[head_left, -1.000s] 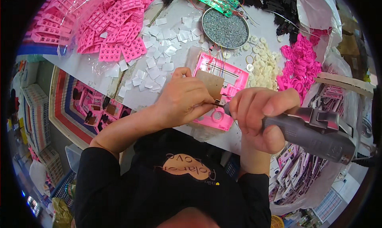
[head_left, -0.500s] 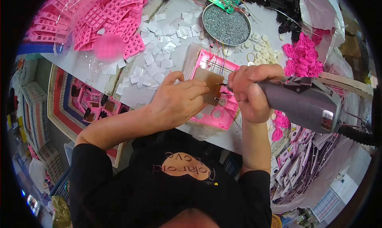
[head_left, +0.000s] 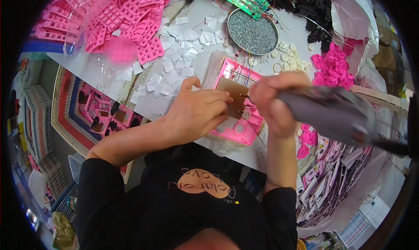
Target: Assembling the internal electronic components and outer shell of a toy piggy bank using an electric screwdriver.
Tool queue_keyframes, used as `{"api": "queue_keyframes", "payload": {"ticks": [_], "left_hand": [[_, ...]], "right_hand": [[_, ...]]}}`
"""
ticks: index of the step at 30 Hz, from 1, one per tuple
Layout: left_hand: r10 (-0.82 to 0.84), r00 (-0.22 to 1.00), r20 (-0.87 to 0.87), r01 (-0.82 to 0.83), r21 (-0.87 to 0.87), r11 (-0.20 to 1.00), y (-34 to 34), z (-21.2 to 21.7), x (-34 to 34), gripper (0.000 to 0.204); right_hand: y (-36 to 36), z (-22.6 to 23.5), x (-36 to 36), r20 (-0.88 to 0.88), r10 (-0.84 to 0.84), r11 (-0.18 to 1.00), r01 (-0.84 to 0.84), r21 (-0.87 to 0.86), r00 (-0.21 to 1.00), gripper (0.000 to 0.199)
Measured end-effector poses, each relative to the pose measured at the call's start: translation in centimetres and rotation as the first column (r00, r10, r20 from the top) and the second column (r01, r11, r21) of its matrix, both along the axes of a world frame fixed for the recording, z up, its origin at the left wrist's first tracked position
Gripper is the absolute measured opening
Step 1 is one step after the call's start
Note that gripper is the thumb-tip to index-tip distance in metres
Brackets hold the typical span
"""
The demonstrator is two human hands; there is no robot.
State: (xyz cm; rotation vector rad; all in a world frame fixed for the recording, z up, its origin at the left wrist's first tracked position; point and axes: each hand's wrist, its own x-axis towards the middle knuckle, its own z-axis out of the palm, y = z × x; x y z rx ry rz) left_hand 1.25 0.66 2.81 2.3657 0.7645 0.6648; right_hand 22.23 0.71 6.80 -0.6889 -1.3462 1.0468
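A pink plastic casing (head_left: 249,138) lies on the table in front of me, with a brown circuit board (head_left: 237,102) inside it and thin wires running off its far side. My left hand (head_left: 196,112) rests over the casing's left side, its fingers bent together and their tips on the board. In my right hand (head_left: 281,99) is a grey electric screwdriver (head_left: 323,112), held almost level and blurred by motion. Its dark bit points left, with the tip over the right part of the board. Whether the bit touches a screw is too small to tell.
A round metal dish of screws (head_left: 253,32) stands beyond the casing, beside green circuit boards (head_left: 244,0). White stickers (head_left: 174,71) and pink keypads (head_left: 126,18) lie left. White round parts (head_left: 288,56), pink pieces (head_left: 332,69) and a bag of printed strips (head_left: 331,184) are right.
The view has shifted slightly, so the table things sit a little lower and further right. My right hand and the screwdriver have become blurred; my left fingers stay on the board.
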Motion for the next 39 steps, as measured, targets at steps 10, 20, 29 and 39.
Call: {"api": "queue_keyframes", "payload": {"ticks": [10, 20, 29, 39], "left_hand": [[-0.013, 0.98, 0.199, 0.017, -0.019, 1.0, 0.8, -0.1, 1.1, 0.014], [0.359, 0.871, -0.336, -0.158, 0.501, 0.851, 17.5, -2.2, 7.6, 0.013], [0.281, 0.912, -0.3, -0.156, 0.382, 0.911, 18.3, -2.2, 10.3, 0.01], [0.103, 0.971, 0.218, -0.12, 0.067, 0.99, 9.2, 1.3, 3.0, 0.01]], "right_hand": [[-2.2, 3.5, -0.6, -0.287, 0.183, 0.983, -0.184, 0.022, 0.94, 0.033], [-1.6, 1.9, -1.8, -0.207, 0.037, 0.998, -0.047, -0.043, 0.978, 0.026], [-3.3, 0.8, -2.7, -0.164, 0.054, 0.989, -0.076, -0.128, 0.985, 0.026], [-2.6, 0.4, -3.4, 0.119, 0.155, 0.984, -0.164, 0.067, 0.981, 0.019]]}}
